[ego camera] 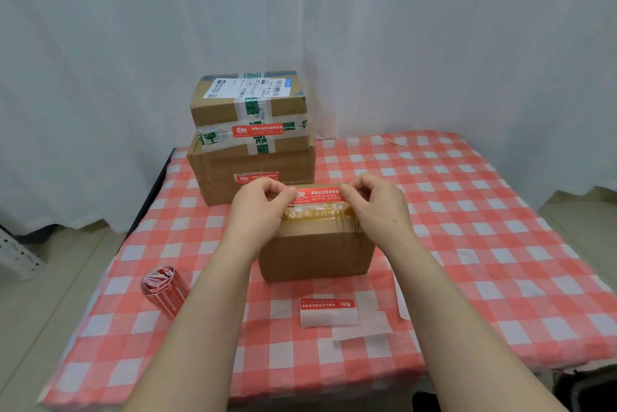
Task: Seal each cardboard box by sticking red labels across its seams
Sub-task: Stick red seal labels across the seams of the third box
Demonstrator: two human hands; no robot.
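Tablecloth point(467, 211): three boxes point(317, 254) point(248, 104) point(217, 174), two hands point(257, 208) point(377, 208), label point(317, 195)

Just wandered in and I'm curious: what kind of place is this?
Probably a makeshift parcel-packing corner in a room: a red checked tablecloth, white curtains hung behind it, stacked cardboard boxes and a roll of red labels.

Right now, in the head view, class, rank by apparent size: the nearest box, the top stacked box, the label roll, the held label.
1. The nearest box and the top stacked box: look alike; nearness to the camera makes ranking unsure.
2. The label roll.
3. The red label, held over the nearest box.
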